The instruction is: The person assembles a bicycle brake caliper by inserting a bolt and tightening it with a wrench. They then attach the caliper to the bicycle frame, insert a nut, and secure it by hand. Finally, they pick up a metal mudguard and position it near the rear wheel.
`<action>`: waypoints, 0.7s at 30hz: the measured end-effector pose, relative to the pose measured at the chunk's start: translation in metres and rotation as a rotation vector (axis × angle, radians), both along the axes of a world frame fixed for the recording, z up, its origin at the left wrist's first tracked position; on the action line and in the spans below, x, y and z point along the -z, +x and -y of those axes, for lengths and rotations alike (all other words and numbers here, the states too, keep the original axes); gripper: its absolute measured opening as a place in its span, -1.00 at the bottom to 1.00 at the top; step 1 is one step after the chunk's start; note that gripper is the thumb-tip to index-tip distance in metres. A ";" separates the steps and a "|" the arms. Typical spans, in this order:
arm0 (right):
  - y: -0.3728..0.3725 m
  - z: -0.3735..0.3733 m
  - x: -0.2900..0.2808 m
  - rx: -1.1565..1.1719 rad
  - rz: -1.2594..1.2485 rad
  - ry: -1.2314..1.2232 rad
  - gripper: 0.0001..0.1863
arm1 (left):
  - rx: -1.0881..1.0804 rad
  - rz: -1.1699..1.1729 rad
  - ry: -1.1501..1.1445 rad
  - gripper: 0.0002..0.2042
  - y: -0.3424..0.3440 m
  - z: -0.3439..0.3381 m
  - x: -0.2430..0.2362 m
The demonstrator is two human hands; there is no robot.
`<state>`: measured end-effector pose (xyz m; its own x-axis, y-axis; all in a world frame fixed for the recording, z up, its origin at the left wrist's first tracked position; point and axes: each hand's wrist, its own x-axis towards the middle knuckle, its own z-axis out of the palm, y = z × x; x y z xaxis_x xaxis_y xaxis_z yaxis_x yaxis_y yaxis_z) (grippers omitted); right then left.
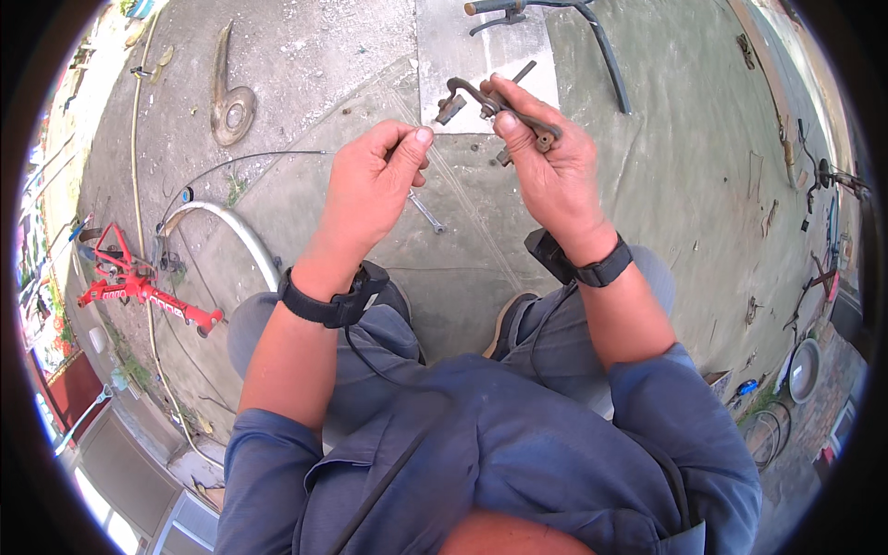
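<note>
My right hand (560, 176) grips a dark, worn bicycle brake caliper (488, 107) between thumb and fingers, raised above the ground. One curved arm of it reaches left and ends in a brake pad holder (450, 110). Close to that end, my left hand (375, 176) is closed in a pinch, thumb against forefinger. Whatever lies between those fingertips is too small to make out. A metal wrench (427, 215) shows just below the left hand; whether it touches the hand cannot be told.
Beyond my hands lie a pale board (453, 46) and a bicycle handlebar (606, 55). At left are a red bicycle frame (139, 287), a white curved fender (231, 222), a black cable (250, 155) and a rusty curved metal part (231, 116). A round metal basin (805, 372) is at right.
</note>
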<state>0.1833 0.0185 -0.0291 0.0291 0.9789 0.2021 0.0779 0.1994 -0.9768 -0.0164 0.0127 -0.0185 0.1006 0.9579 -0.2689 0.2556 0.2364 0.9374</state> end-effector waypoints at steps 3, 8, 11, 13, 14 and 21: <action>0.022 -0.011 -0.012 0.076 -0.250 -0.167 -0.68 | 0.189 -0.401 -0.069 -0.79 -0.012 -0.023 0.037; 0.049 -0.013 -0.037 0.161 -0.325 -0.206 -0.57 | 0.888 -0.888 0.245 -0.88 -0.019 -0.006 0.119; 0.061 -0.005 -0.049 0.211 -0.349 -0.274 -0.54 | 1.110 -0.964 0.313 -0.84 -0.020 0.009 0.164; 0.065 0.001 -0.053 0.243 -0.442 -0.301 -0.55 | 1.181 -0.980 0.339 -0.81 -0.022 0.020 0.188; 0.068 0.005 -0.055 0.247 -0.474 -0.293 -0.56 | 1.201 -0.972 0.356 -0.81 -0.023 0.023 0.198; 0.077 0.024 -0.047 0.256 -0.760 -0.520 -0.51 | 1.299 -1.123 0.318 -0.79 -0.038 0.032 0.233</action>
